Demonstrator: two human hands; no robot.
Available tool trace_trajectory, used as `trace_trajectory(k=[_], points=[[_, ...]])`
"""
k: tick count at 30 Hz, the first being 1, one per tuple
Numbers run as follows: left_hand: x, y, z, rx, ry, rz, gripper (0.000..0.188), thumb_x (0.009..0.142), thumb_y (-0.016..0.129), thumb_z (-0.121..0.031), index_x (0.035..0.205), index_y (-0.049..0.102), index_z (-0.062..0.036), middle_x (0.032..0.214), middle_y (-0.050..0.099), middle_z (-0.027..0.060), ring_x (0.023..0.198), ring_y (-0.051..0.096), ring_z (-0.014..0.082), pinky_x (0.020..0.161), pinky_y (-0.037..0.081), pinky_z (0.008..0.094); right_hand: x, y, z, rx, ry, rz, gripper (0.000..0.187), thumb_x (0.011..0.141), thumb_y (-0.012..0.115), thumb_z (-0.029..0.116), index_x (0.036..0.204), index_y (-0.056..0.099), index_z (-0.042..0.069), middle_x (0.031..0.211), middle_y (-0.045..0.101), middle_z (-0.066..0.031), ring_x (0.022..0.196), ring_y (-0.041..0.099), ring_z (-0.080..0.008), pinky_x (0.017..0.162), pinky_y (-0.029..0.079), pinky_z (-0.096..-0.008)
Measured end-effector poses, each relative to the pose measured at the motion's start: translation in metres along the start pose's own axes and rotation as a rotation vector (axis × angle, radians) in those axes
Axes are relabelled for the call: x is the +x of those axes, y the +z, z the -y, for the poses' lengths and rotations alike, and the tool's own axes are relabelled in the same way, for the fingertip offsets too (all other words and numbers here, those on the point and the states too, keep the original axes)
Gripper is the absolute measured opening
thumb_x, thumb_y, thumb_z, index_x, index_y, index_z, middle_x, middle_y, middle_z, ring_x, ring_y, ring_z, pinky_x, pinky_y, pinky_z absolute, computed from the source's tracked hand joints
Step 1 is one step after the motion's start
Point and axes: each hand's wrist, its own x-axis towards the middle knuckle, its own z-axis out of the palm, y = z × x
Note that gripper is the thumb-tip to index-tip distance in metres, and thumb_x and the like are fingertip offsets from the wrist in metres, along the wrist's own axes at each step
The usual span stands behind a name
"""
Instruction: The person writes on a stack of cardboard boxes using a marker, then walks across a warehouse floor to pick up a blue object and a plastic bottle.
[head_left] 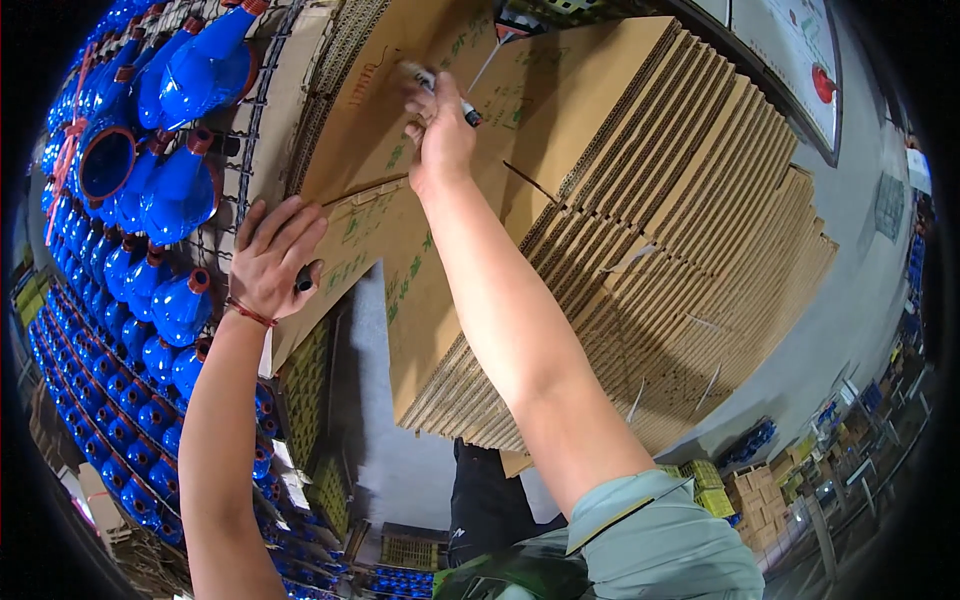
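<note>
My right hand (440, 130) is closed around a white marker pen (428, 80) with a dark end, its writing end blurred against a brown cardboard sheet (350, 130). Beside the pen, reddish handwritten marks show on the sheet. My left hand (275, 255) lies on the cardboard's near left part, fingers stretched out. A small black cap (304, 279) sits between its thumb and palm. Just left of that hand are glossy blue flask-shaped parts (180, 295) with red-brown necks.
A tall stack of flattened cardboard (690, 230) with green print fills the right. Blue parts pile up in rows on the left, by a dark wire mesh (255, 120). A white board (790, 60) stands at the upper right. Cartons (757, 510) and yellow crates (708, 487) are at the lower right.
</note>
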Motion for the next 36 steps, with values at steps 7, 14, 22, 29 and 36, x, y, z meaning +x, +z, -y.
trace_trajectory(k=[7,14,22,29,36], points=[[0.006,-0.006,-0.001,0.046,-0.002,0.022,0.050,0.085,0.056,-0.028,0.132,0.061,-0.0097,0.139,0.059,0.0094,0.133,0.051,0.0268,0.115,0.031,0.0483,-0.015,0.039,0.029,-0.320,-0.864,0.215,0.029,0.091,0.072,0.028,0.111,0.062,0.010,0.104,0.063,-0.0088,0.095,0.062,-0.0190,0.084,0.047,-0.0370],[0.003,-0.002,0.000,-0.031,0.026,-0.034,0.052,0.096,0.049,-0.038,0.134,0.056,-0.0035,0.144,0.053,0.0153,0.136,0.047,0.0343,0.116,0.028,0.0512,-0.003,-0.009,0.009,-1.235,-0.986,-0.075,0.047,0.075,0.078,0.012,0.115,0.053,0.013,0.105,0.052,-0.0118,0.106,0.051,-0.0317,0.097,0.037,-0.0443],[-0.003,-0.001,-0.001,-0.022,-0.002,0.005,0.054,0.095,0.050,-0.041,0.135,0.056,-0.0055,0.146,0.052,0.0141,0.137,0.047,0.0319,0.117,0.028,0.0493,-0.028,0.027,0.044,-0.978,-1.081,-0.009,0.046,0.080,0.077,0.023,0.116,0.049,0.013,0.108,0.050,-0.0114,0.108,0.048,-0.0267,0.097,0.034,-0.0438],[0.006,-0.002,0.002,-0.006,0.052,-0.006,0.057,0.095,0.049,-0.044,0.134,0.057,-0.0034,0.143,0.054,0.0171,0.134,0.050,0.0346,0.116,0.028,0.0513,-0.013,0.033,0.023,-1.154,-1.247,0.105,0.068,0.068,0.077,0.006,0.126,0.045,0.019,0.117,0.048,-0.0175,0.119,0.045,-0.0359,0.100,0.031,-0.0497],[-0.010,-0.005,0.002,-0.034,0.013,-0.020,0.055,0.098,0.045,-0.046,0.132,0.059,-0.0056,0.141,0.057,0.0139,0.132,0.053,0.0323,0.115,0.029,0.0511,-0.073,-0.022,0.078,-1.504,-0.885,-0.031,0.068,0.064,0.085,0.006,0.124,0.055,0.017,0.121,0.052,-0.0148,0.127,0.042,-0.0322,0.112,0.027,-0.0459]])
